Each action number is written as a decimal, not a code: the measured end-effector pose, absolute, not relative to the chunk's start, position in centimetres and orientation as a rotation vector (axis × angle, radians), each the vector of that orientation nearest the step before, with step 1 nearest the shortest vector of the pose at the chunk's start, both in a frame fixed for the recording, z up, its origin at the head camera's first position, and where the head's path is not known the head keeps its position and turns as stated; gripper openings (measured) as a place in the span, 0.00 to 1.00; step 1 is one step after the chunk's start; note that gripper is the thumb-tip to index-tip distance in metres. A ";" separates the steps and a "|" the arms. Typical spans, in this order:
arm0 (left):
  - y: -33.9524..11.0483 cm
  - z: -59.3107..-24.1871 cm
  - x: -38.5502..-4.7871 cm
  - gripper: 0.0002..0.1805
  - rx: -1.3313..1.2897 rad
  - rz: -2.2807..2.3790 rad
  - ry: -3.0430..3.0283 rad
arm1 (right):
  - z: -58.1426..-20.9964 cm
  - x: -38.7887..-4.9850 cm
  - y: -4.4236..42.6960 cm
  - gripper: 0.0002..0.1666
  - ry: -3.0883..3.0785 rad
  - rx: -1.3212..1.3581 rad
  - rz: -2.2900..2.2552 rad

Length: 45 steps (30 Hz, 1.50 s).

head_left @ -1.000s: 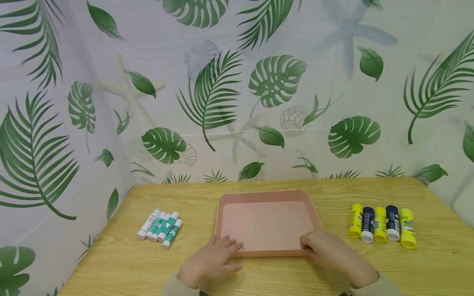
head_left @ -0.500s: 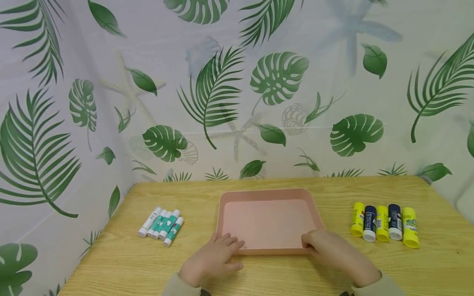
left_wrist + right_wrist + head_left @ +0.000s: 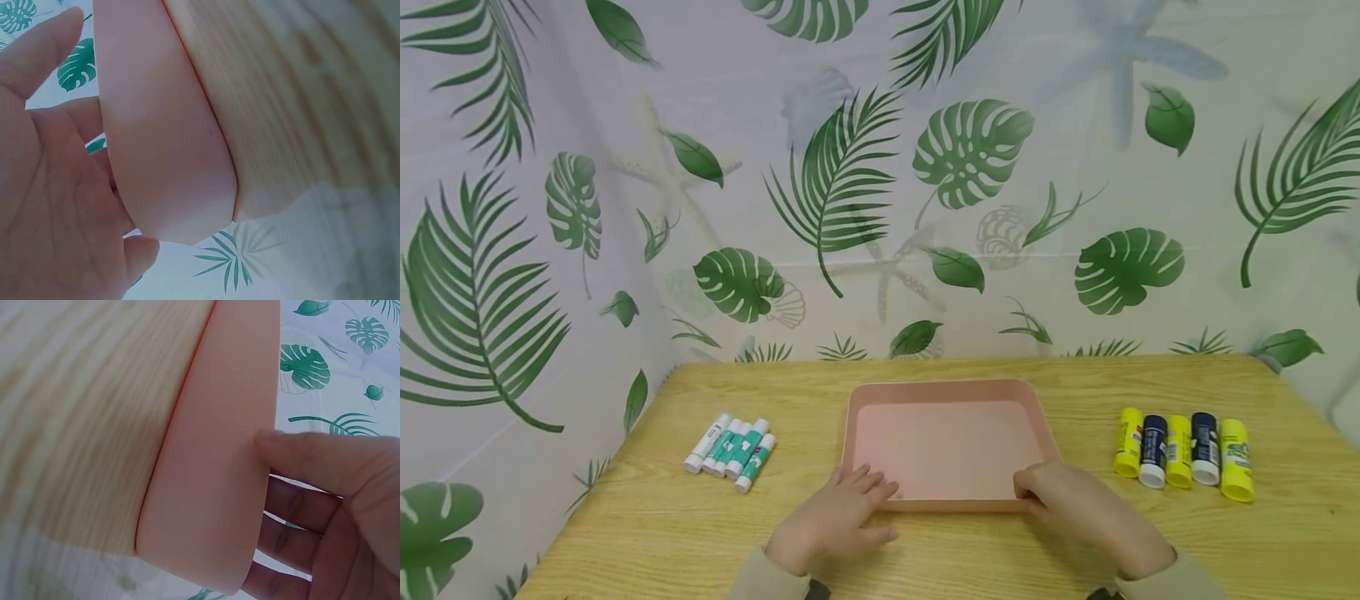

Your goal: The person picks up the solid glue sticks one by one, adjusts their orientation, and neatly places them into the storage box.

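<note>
A shallow pink tray (image 3: 951, 450) lies on the wooden table in the head view. My left hand (image 3: 838, 517) rests on its near left corner, fingers spread over the rim and thumb held away from the wall. The left wrist view shows that palm (image 3: 56, 187) beside the tray's outer wall (image 3: 162, 137). At the near right corner my right hand (image 3: 1075, 508) pinches the rim. In the right wrist view its thumb (image 3: 312, 456) presses the outer wall (image 3: 212, 456), and the other fingers reach over to the inner side.
Several white and green glue sticks (image 3: 745, 450) lie grouped left of the tray on the table (image 3: 662, 542). To the right, several larger yellow and navy glue sticks (image 3: 1180, 452) lie side by side. A leaf-patterned cloth (image 3: 880, 208) hangs behind the table and along its left side.
The head view has shifted slightly, so the whole scene sits a little higher and further right. Both hands keep their places at the tray's near corners.
</note>
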<state>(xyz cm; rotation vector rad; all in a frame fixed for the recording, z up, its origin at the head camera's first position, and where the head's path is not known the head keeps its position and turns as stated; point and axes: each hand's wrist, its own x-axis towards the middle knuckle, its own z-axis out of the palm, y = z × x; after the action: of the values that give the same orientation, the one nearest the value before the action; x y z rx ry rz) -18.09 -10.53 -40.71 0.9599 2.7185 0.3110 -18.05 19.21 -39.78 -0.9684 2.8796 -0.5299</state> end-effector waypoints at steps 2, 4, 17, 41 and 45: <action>-10.5 -40.7 -18.2 0.32 0.955 0.317 2.712 | -39.7 -18.1 19.2 0.10 2.874 -0.963 -0.532; -10.5 -40.8 -18.3 0.32 0.953 0.314 2.712 | -39.7 -18.1 19.2 0.10 2.869 -0.955 -0.532; -10.5 -41.0 -18.4 0.32 0.972 0.289 2.700 | -39.5 -18.0 19.3 0.03 2.867 -0.826 -0.580; -10.7 -41.0 -18.3 0.33 0.964 0.301 2.699 | -37.8 -18.2 19.9 0.04 2.974 -0.769 -0.581; -10.7 -41.1 -18.4 0.33 0.966 0.305 2.701 | -37.7 -18.2 20.1 0.05 2.990 -0.720 -0.582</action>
<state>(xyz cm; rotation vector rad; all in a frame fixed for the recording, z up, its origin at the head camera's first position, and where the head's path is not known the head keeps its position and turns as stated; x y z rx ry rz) -18.36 -10.72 -41.05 0.9659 2.7006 0.3047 -18.20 20.14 -37.67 -0.7199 2.9896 -0.5816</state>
